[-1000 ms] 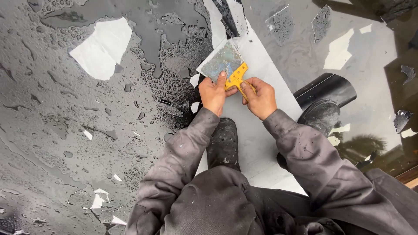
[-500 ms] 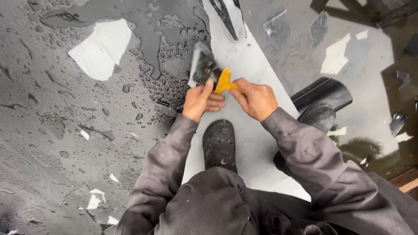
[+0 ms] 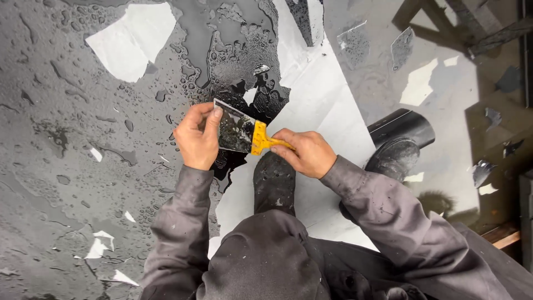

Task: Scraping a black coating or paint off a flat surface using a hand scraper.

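Pinching the wet dark film strip [image 3: 236, 130] off the yellow plastic scraper [image 3: 261, 140] is best done with the left hand [image 3: 197, 136] clamped on its far edge, the right hand [image 3: 305, 153] closed around the handle.

Daylight is glinting off a wet, dark glossy floor [image 3: 72, 166], with torn white paper scraps [image 3: 133, 39] clinging across it.
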